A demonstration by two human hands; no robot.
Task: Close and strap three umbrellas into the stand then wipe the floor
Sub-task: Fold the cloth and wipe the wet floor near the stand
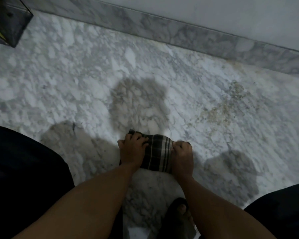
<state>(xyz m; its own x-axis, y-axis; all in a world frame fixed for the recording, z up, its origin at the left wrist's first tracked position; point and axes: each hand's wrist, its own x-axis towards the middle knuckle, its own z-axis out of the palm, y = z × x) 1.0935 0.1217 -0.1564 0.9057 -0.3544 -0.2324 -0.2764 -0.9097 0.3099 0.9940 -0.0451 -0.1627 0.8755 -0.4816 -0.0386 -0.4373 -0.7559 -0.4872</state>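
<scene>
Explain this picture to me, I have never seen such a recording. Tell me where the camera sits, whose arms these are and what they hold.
There is no machine here. A person wears one wide-angle camera on the head, looking down, so the two bare arms are their own. The left hand and right hand hold a dark checked cloth against the marble floor, fingers curled into its ends. Up and to the right lies a yellowish gritty patch. A marble skirting runs below a pale wall. A dark box sits top left, cut off by the frame. A foot in a dark sandal shows at the bottom.
</scene>
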